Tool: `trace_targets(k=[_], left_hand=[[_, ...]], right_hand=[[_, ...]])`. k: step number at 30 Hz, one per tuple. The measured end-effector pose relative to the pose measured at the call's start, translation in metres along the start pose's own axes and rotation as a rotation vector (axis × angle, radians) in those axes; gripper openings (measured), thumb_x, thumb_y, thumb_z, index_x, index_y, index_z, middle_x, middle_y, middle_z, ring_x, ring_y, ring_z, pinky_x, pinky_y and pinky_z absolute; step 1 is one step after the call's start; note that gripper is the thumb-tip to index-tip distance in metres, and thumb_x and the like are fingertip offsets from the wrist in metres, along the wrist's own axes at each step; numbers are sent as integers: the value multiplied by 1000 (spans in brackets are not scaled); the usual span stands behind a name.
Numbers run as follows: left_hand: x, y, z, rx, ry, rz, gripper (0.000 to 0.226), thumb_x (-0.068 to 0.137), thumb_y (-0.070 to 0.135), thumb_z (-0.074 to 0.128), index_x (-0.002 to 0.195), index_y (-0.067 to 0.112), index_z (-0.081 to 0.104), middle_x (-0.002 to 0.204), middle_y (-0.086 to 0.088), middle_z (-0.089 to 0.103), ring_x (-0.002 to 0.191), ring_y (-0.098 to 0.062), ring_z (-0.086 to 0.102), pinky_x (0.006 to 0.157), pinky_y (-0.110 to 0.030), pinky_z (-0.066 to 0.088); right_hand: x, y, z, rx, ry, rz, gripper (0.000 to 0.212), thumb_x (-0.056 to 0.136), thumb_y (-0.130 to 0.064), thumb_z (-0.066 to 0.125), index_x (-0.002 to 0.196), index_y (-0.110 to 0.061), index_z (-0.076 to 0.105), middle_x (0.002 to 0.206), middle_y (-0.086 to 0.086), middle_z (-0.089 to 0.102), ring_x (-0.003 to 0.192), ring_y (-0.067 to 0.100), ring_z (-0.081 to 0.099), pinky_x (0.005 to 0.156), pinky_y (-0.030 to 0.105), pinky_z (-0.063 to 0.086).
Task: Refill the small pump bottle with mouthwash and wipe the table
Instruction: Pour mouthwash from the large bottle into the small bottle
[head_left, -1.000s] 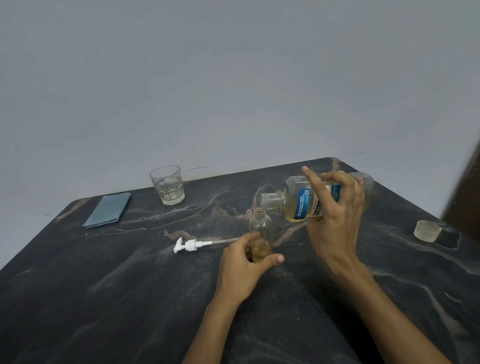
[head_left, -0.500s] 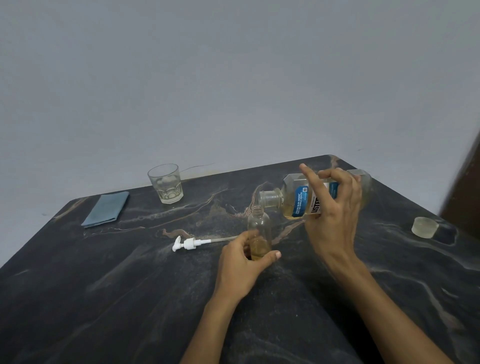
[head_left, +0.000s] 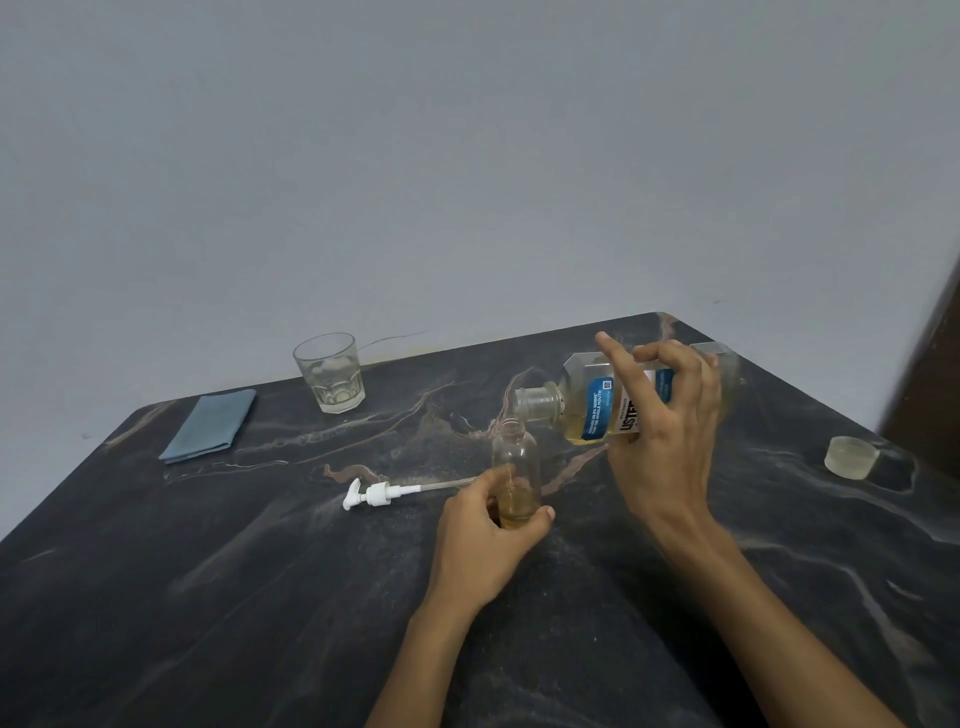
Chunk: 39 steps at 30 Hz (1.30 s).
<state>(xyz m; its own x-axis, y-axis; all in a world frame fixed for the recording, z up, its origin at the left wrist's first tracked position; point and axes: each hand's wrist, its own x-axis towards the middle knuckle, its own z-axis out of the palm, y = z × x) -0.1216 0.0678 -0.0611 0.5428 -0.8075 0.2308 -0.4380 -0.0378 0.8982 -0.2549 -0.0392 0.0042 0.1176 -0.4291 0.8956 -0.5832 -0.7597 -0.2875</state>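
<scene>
A small clear bottle (head_left: 515, 457) stands upright on the dark marble table (head_left: 260, 571), with yellow liquid in its lower part. My left hand (head_left: 483, 530) grips its base. My right hand (head_left: 665, 447) holds a large mouthwash bottle (head_left: 587, 405) with a blue label, tipped on its side, its open neck just above the small bottle's mouth. The white pump head (head_left: 376, 493) with its tube lies flat on the table to the left of the small bottle.
A folded blue cloth (head_left: 210, 426) lies at the far left. A drinking glass (head_left: 330, 371) stands near the back edge by the wall. The mouthwash cap (head_left: 852, 457) sits at the far right, near the table edge.
The hands and both bottles keep nearly the same pose. The liquid in the small bottle looks slightly higher.
</scene>
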Motion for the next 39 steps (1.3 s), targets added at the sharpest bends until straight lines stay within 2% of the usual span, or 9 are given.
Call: trace_targets(k=[5,10,16,24,28,34,39], left_hand=[[-1,1,0,-8,4,0,77,62,47,78,129,19,55,105,19,67,100,-2,64,93,-33,53],[0,1,1,-14,8,-4,79,59,50,77,129,19,55,101,24,65,98,0,65,93,-32,54],[0,2,1,-13,17,-5,86,54,59,73,129,19,55,104,20,66,99,-2,65,93,-32,54],[0,3,1,-19,12,-1,86,54,58,72,129,18,56,105,17,68,98,-2,65,91,-33,54],[-1,3,1,-22,15,-1,87,54,57,73,129,17,56,102,20,67,97,0,65,91,-31,54],[0,3,1,-19,16,5,80,55,56,74,125,20,58,92,25,68,90,6,66,86,-25,55],[0,2,1,-18,12,6,80,58,52,76,128,19,56,97,23,67,93,5,65,89,-26,54]], right_hand=[[1,0,-1,-2,-3,5,97,54,17,79,135,-26,44,120,3,34,121,25,35,115,38,10],[2,-1,-3,0,-11,11,92,54,18,78,133,-20,51,119,4,34,121,26,36,117,26,-1],[3,-3,-4,0,-20,12,91,55,19,76,133,-21,52,119,3,34,121,25,35,117,29,1],[3,-2,-5,-7,-20,12,91,53,19,76,132,-20,53,118,4,35,121,25,35,117,26,-1],[3,-2,-5,-2,-10,10,91,54,19,76,132,-21,52,118,4,35,121,25,36,116,32,6],[4,-3,-5,-1,-3,11,91,54,21,74,132,-21,51,118,4,35,120,25,36,116,28,1],[4,-3,-5,0,-14,13,91,54,20,76,132,-21,51,118,4,35,120,25,35,116,27,0]])
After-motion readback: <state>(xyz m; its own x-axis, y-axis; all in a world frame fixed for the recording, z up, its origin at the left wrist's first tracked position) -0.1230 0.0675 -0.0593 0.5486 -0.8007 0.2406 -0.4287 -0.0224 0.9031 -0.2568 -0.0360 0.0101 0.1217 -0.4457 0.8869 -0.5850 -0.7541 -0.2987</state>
